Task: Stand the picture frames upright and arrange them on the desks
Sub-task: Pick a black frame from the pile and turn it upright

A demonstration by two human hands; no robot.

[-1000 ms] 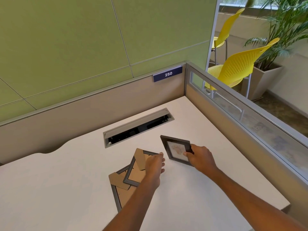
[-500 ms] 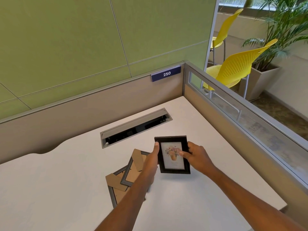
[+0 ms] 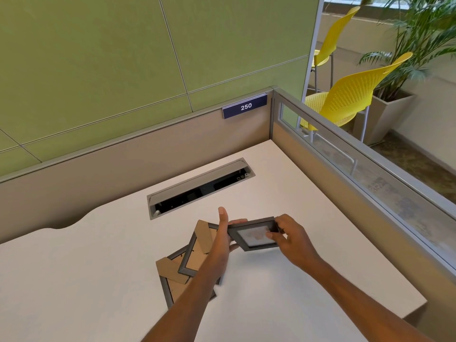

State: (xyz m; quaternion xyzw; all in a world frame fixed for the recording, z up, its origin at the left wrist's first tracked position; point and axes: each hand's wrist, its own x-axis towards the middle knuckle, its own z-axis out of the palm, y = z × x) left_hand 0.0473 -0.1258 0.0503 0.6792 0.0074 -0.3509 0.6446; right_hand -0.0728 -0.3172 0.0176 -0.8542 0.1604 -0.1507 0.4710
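Note:
A small dark picture frame (image 3: 254, 235) with a pale print hangs above the white desk (image 3: 86, 280), tilted nearly flat, glass side up. My left hand (image 3: 223, 236) grips its left edge, thumb raised. My right hand (image 3: 287, 236) grips its right side, thumb on the glass. Two more frames lie face down on the desk to the left, overlapping: an upper one (image 3: 197, 253) with its cardboard stand showing, and a lower one (image 3: 176, 280) partly hidden by my left forearm.
A grey cable slot (image 3: 199, 187) with an open lid is set in the desk behind the frames. Beige partitions (image 3: 123, 169) close the back and right sides, with a "250" sign (image 3: 245, 106). Yellow chairs (image 3: 345, 102) and a potted plant (image 3: 419, 45) stand beyond the right partition.
My right hand lifted the dark frame off the desk, my left hand left the face-down frames and joined it, and the frame has since tipped from upright to nearly flat.

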